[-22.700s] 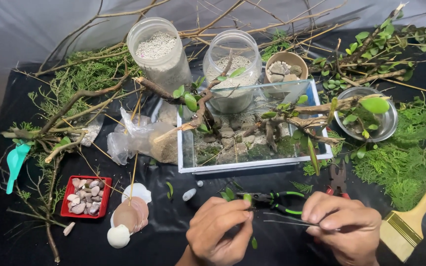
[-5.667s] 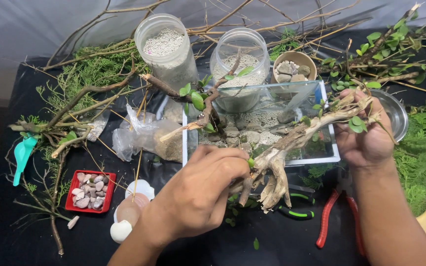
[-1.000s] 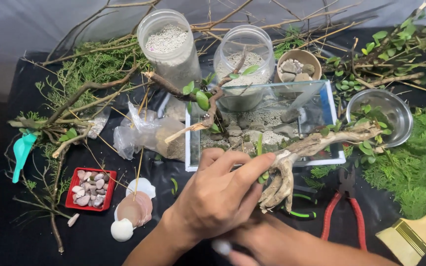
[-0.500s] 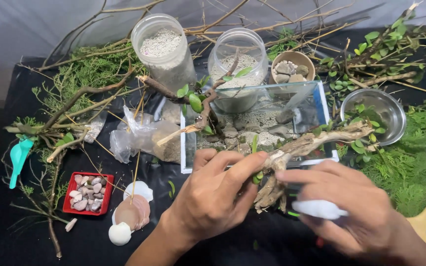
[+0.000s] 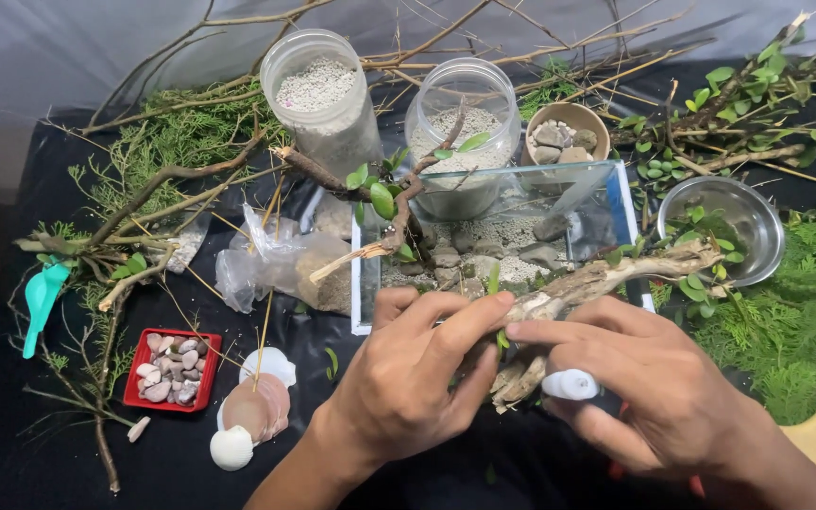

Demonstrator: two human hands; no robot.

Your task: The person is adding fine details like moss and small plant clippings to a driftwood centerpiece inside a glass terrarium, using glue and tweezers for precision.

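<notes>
The left hand (image 5: 408,378) pinches the driftwood branch (image 5: 597,281) near its root end; the right hand (image 5: 644,387) presses fingertips on the wood and curls shut around a small white tube (image 5: 570,384). The branch hangs over the glass tank (image 5: 498,236) front edge, its long axis rising rightward toward the steel bowl (image 5: 729,227). Twigs and greenery crowd the black counter (image 5: 11,444); the only open room lies near its front-left edge.

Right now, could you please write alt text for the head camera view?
Two hands work on a driftwood branch over a black table: the left hand pinches it, and the right hand holds a small white tube. Behind sits a glass tank of sand and stones.
</notes>
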